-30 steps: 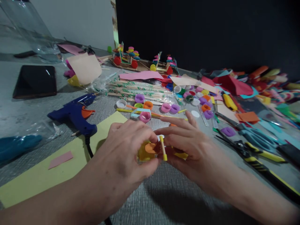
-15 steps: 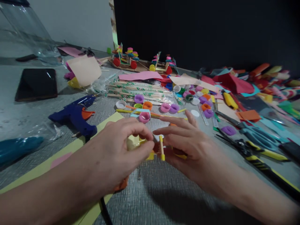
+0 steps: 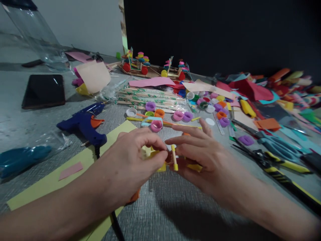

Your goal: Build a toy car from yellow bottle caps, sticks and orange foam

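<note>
My left hand (image 3: 135, 150) bends in from the left, thumb and index fingertips pinched together. What lies between those tips is too small to make out. Opposite, my right hand (image 3: 203, 150) curls its thumb and lower fingers around a small craft piece, the upper fingers stretched out. Of that piece I see a short wooden stick (image 3: 174, 157) with yellow ends, upright between the hands. Yellow parts (image 3: 194, 166) show under my right fingers, others behind my left fingertips. An orange object (image 3: 134, 196) is mostly hidden below my left wrist.
A blue glue gun (image 3: 82, 124) lies left, beside yellow paper (image 3: 45, 187). Bottle caps (image 3: 178, 115) and wrapped sticks (image 3: 150, 95) spread behind the hands. Right are scissors (image 3: 278, 145) and yellow-black pliers (image 3: 273, 167). Small craft vehicles (image 3: 135, 63), a phone (image 3: 43, 91) and a bottle (image 3: 42, 36) stand farther back.
The whole view has shifted slightly, so things appear a little farther right. Both hands keep nearly the same pose around the small piece.
</note>
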Available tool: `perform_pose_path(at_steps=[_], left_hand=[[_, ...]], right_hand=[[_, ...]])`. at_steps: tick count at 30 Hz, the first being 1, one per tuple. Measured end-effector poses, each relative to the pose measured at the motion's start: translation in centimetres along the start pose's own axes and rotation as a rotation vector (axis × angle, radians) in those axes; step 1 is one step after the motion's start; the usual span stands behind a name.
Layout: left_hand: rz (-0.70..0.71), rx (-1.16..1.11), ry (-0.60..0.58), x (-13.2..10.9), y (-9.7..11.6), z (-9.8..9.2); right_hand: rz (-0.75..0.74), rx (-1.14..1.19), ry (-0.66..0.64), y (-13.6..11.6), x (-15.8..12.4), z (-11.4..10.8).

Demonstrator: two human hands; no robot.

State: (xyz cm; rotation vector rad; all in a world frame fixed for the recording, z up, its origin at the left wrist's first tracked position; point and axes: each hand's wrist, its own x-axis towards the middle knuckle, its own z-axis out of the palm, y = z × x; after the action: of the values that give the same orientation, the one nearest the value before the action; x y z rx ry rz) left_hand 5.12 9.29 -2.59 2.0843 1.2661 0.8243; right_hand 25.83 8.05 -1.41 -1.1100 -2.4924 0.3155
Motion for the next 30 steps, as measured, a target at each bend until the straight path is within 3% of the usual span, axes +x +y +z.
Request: perform_pose_path(at_steps=[3, 9, 11, 14, 17, 24, 30], left_hand=[[-0.105, -0.068, -0.085, 0.1, 0.6, -0.6], [-0.185, -0.264, -0.087, 0.9, 0.7, -2.4], [-0.184, -0.187, -0.166, 1.2, 0.2, -2.8], [-0.069, 0.134, -0.289, 1.4, -0.6, -3.1], [0.127, 0.374, -0.375, 1.1, -0.7, -2.9], [0.148, 0.443, -0.317, 0.3, -0.1, -2.3], [0.176, 0.449, -0.276, 0.1, 0.2, -2.2]], right_hand=[[0.015, -0.009, -0.008, 0.1, -0.2, -0.5], [0.042, -0.006, 0.145, 0.7, -0.3, -2.1], [0.089, 0.032, 0.216, 1.1, -0.2, -2.7], [0.127, 0.058, 0.286, 1.7, -0.2, -3.7], [0.170, 0.060, 0.245, 2.2, -0.2, -4.7], [0.215, 0.052, -0.122, 2.5, -2.0, -5.2], [0.102, 0.010, -0.018, 3.0, -4.8, -2.6]])
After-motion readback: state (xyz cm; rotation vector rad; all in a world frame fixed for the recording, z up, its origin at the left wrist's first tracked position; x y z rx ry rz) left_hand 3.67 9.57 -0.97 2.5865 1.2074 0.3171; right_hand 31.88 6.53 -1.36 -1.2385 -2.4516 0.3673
